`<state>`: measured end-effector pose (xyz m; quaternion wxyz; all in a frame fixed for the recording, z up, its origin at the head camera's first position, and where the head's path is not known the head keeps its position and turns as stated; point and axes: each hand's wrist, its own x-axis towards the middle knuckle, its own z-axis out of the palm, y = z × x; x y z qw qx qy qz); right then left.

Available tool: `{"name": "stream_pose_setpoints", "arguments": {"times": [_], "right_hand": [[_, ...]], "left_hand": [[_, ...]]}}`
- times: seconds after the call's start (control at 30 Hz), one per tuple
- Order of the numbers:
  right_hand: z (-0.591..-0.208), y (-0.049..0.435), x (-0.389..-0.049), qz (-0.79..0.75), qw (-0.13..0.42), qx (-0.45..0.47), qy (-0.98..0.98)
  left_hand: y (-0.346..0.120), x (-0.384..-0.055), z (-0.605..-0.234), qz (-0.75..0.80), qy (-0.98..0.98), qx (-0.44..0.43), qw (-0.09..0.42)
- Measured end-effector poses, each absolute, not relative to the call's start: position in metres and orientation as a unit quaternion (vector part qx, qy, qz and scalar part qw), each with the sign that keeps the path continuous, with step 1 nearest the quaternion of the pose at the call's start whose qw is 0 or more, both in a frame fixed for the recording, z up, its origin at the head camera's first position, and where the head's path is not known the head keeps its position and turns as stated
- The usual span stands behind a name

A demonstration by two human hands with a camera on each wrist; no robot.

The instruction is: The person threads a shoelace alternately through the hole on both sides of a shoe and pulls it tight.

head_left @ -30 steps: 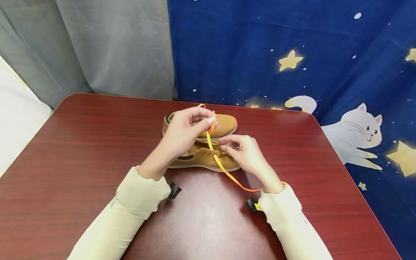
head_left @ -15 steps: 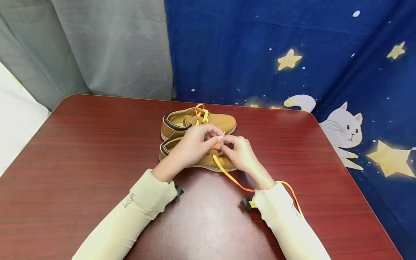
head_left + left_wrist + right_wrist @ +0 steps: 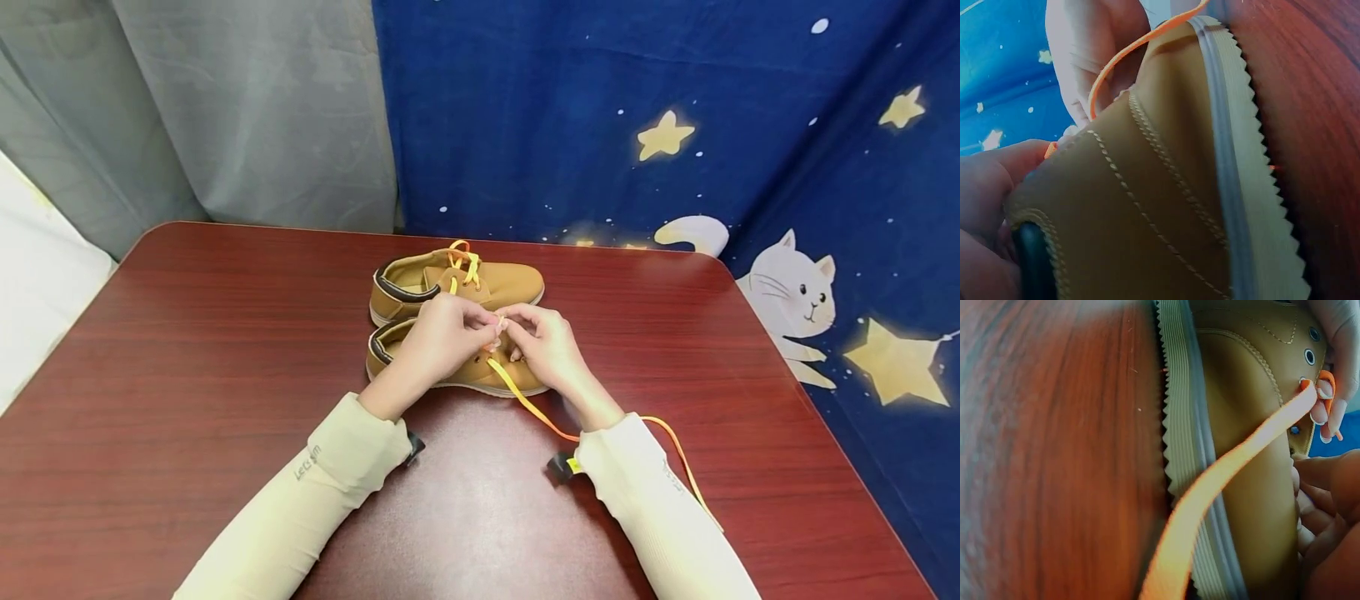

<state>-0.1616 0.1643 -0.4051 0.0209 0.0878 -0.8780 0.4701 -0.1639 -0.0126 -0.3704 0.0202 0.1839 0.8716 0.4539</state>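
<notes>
Two tan leather shoes stand side by side on the table. On the near shoe (image 3: 480,379), my left hand (image 3: 450,329) pinches the short end of a yellow-orange shoelace (image 3: 525,404) by the eyelets. In the right wrist view, that shoelace (image 3: 1225,469) comes out of one eyelet, and its small end loop sits between the left fingertips (image 3: 1319,412). My right hand (image 3: 551,346) bends its fingers around the eyelet edge of the near shoe, thumb at the flap, fingertips meeting the left ones. What lies between the meeting fingertips is mostly hidden.
The far shoe (image 3: 517,287) stands just behind, with a yellow lace (image 3: 472,268) tied at its front. The long lace runs under the right forearm across the reddish-brown table (image 3: 187,375). Blue and grey curtains hang behind the table's far edge.
The left hand has come down from above the far shoe to the near shoe's eyelets, bringing the lace end to the right hand. The right hand has shifted only slightly.
</notes>
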Motion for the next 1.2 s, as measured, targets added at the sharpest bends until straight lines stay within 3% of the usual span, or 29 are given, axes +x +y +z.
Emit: {"name": "stream_pose_setpoints", "arguments": {"times": [0.93,1.2], "right_hand": [[-0.411,0.163,-0.164,0.505,0.014,0.098,-0.858],[-0.405,0.165,-0.170,0.549,-0.028,0.040,-0.835]], "left_hand": [[-0.012,-0.170,-0.384,0.350,0.931,0.105,0.015],[-0.008,-0.167,-0.387,0.365,0.925,0.102,0.001]]}}
